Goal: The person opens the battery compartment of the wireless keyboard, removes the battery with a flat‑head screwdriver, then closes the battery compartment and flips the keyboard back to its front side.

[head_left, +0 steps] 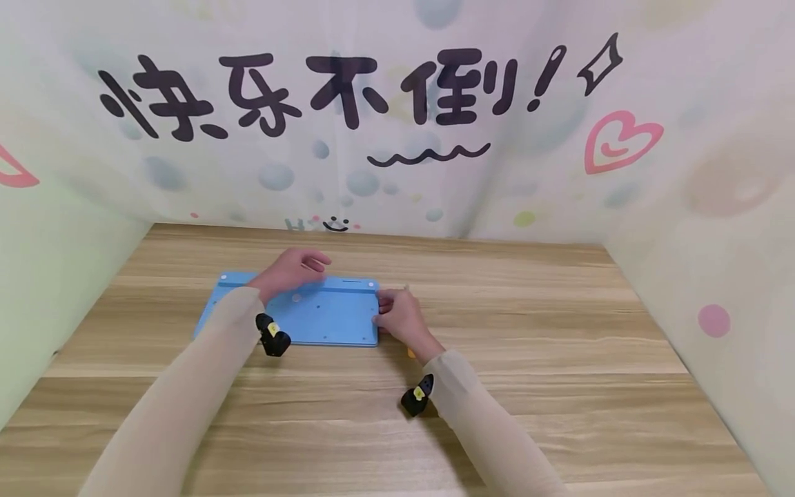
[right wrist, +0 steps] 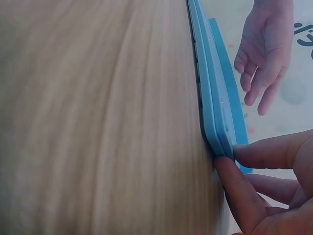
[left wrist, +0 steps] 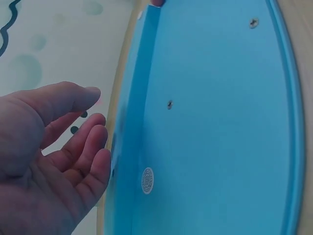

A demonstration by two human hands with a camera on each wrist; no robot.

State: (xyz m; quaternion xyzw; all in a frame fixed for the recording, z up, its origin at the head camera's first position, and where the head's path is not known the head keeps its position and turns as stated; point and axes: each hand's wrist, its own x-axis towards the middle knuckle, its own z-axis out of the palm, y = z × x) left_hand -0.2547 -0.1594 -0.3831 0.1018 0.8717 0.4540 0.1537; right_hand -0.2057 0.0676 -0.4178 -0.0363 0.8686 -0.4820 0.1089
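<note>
Here's the blue keyboard [head_left: 338, 317], lying underside up towards the far side of the table [head_left: 559, 331], just left of centre, long side running left to right. And the right hand [head_left: 402, 317] is on it, thumb and finger pinching its right end! Over to the left hand [head_left: 292, 270]: nothing in its grip, fingers loosely bent and apart from the thumb, hovering by the far edge. The two hands stand apart, one at work, one free.

Look at that underside: a raised strip [head_left: 357, 285] runs along the far edge, small screws [left wrist: 254, 22] dot the flat part, and there's a round pale sticker [left wrist: 147, 180] beside the strip. Down by the right wrist, a small orange thing [head_left: 410, 353] peeks out, mostly hidden. Behind it all hangs a pale printed cloth [head_left: 397, 186] with big dark lettering, a pink heart [head_left: 623, 143] to the right.
</note>
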